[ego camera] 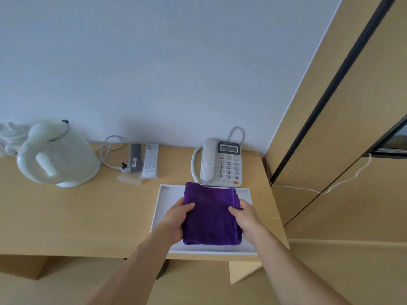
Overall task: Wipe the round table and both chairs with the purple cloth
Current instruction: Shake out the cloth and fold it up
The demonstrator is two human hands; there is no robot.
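Folded purple cloth (pixel 210 216) lies in a white tray (pixel 164 199) at the near right end of a wooden surface (pixel 77 216). Tray taken as landmark.

Left hand (pixel 174 219) grips the cloth's left edge, thumb on top, fingers wrapped under the fold. Right hand (pixel 247 217) grips the cloth's right edge the same way, thumb on top. Both hands closed on the cloth; whether it has cleared the tray floor cannot be told.

Just behind the tray: a grey-white desk phone (pixel 221 162), handset on its cradle, its coiled cord looping at the left side. Behind and to the left of the tray: a white remote (pixel 150 160) and a grey remote (pixel 135 158), side by side, both in clear sleeves. Farther left of the tray: a white electric kettle (pixel 56 154), its cord running toward the remotes. A thin white cable (pixel 319 190) trails off to the right of the tray along tan panelling.
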